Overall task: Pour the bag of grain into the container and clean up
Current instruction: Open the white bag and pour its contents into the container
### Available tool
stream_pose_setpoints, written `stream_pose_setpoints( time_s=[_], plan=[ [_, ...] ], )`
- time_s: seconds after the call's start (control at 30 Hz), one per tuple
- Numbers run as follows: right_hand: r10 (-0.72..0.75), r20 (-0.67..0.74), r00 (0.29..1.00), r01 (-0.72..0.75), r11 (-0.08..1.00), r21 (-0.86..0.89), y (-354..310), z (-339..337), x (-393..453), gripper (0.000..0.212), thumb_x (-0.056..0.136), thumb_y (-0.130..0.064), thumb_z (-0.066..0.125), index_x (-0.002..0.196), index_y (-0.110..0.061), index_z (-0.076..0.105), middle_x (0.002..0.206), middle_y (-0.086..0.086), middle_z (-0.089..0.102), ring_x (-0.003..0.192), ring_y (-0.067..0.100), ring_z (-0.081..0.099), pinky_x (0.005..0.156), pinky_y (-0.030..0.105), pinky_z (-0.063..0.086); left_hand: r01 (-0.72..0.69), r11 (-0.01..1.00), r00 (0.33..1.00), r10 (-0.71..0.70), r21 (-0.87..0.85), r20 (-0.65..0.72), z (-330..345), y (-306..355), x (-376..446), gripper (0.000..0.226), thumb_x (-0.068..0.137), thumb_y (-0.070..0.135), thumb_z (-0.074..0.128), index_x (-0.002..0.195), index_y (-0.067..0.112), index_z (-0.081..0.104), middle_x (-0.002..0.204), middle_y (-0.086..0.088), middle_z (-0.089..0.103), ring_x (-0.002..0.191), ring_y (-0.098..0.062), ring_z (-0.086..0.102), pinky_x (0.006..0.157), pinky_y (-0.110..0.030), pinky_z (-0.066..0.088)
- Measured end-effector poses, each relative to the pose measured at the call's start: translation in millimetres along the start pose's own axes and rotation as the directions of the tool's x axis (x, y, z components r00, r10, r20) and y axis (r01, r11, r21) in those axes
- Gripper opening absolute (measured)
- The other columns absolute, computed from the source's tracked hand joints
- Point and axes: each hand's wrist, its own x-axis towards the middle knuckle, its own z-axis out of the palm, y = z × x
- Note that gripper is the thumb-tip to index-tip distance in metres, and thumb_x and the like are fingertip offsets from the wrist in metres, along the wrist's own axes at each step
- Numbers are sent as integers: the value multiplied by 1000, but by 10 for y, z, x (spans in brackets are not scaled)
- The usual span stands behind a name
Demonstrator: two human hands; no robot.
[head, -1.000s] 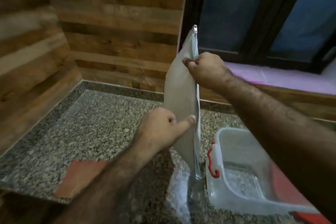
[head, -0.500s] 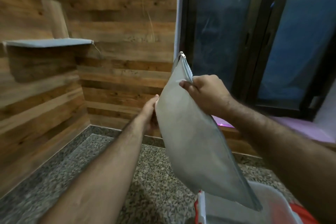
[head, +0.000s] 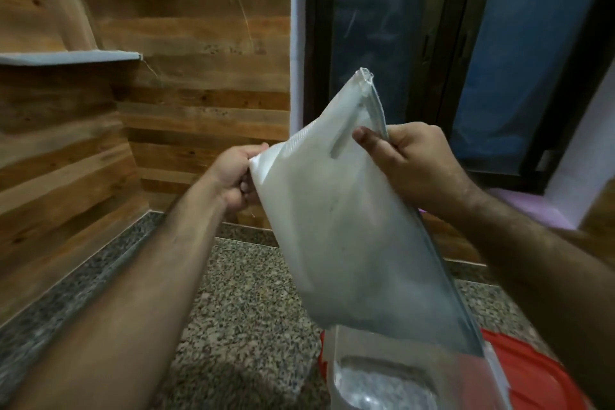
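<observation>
— Two hands held the bag (head: 346, 236) up over the speckled surface (head: 246, 309), its long axis slanting from upper left down to lower right. Where did its low end sit?

— Over the box (head: 382, 373), right at the near rim. Grain already lay in the box bottom; a red lid (head: 529, 373) showed beside it.

— And the grips?

— Right hand (head: 416, 166) had its fingers clamped on the upper edge by the slot handle. Left hand (head: 236, 176) pinched the far corner, fingers closed on the plastic.

— Which mattered next?

— I'd judge the right, nearer the box; the bag looked almost emptied, so shaking it out seemed due.
</observation>
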Motion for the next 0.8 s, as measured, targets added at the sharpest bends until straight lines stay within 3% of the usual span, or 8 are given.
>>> stream_pose_setpoints(
  time_s=[0.07,0.2,0.27,0.33,0.43,0.6,0.73,0.8],
  plan=[
    [8,-39,999,-6,999,42,113,-28,-86,37,98,-59,56,83,-31,76,82,-9,78,75,9,79,69,34,68,-30,999,999,30,-16,-40,126,107,-158,44,106,38,53,66,20,51,40,6,37,26,-5,25,38,-11,15],
    [37,-96,995,-27,995,96,356,-21,-274,38,103,-53,58,74,-33,72,72,-13,74,69,2,75,59,20,60,-130,992,987,130,8,-99,347,233,-388,42,108,32,53,68,19,57,55,2,48,37,-10,37,39,-17,20],
    [70,-102,992,-59,993,98,467,-15,-332,43,104,-55,57,75,-28,74,77,-8,76,72,7,75,62,30,64,-162,986,977,165,35,-133,450,261,-454,33,107,30,55,75,21,59,61,2,51,46,-12,42,41,-20,24],
    [113,-106,988,-104,990,93,570,-3,-383,54,102,-59,57,78,-15,77,80,3,78,75,21,77,68,46,67,-175,983,969,182,54,-169,542,274,-514,29,105,27,56,77,22,56,57,3,49,40,-10,39,38,-19,24],
    [184,-101,978,-169,976,138,772,20,-495,59,101,-60,58,84,-7,78,85,8,78,79,26,77,75,51,66,-202,972,954,222,117,-199,665,233,-604,34,106,23,55,71,21,54,50,5,45,30,-8,33,32,-15,27],
    [275,-73,959,-241,921,305,1088,117,-751,41,94,-66,63,89,-27,76,95,-4,81,90,14,79,86,43,66,-232,936,936,289,265,-201,898,101,-741,38,105,22,56,67,21,53,51,4,49,35,-10,40,39,-18,34],
    [355,-76,932,-318,899,300,1259,221,-978,35,99,-54,63,84,-25,71,86,-8,75,81,7,73,73,25,59,-234,904,935,310,358,-174,994,-27,-752,31,101,26,60,71,22,58,62,0,48,49,-15,40,51,-29,31],
    [363,-73,929,-327,898,294,1358,242,-1070,37,101,-53,62,100,-18,76,95,-4,76,87,10,73,77,21,60,-230,897,930,317,378,-186,1067,-73,-761,29,99,27,62,71,20,62,62,0,49,49,-15,40,52,-31,30]
  ],
)
